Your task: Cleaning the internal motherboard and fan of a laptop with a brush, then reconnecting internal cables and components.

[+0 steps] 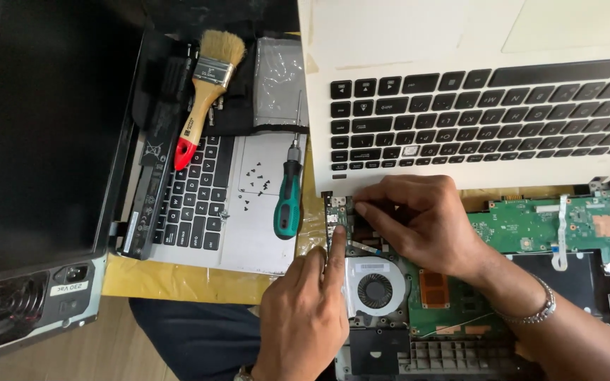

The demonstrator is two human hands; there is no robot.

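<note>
Wooden-handled brush (207, 88), bristly; screwdriver (289, 197) glossy green plastic; keyboard cover (460, 42) matt white plastic; wristband (536, 310) shiny metal

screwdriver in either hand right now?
No: the green-handled screwdriver lies on the silver laptop, apart from left hand and right hand.

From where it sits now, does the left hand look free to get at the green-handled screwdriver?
Probably yes. The left hand rests a fingertip on the small board at the laptop's corner, holding nothing visible. The green-handled screwdriver lies loose on the white laptop palmrest just beside it, uncovered.
</note>
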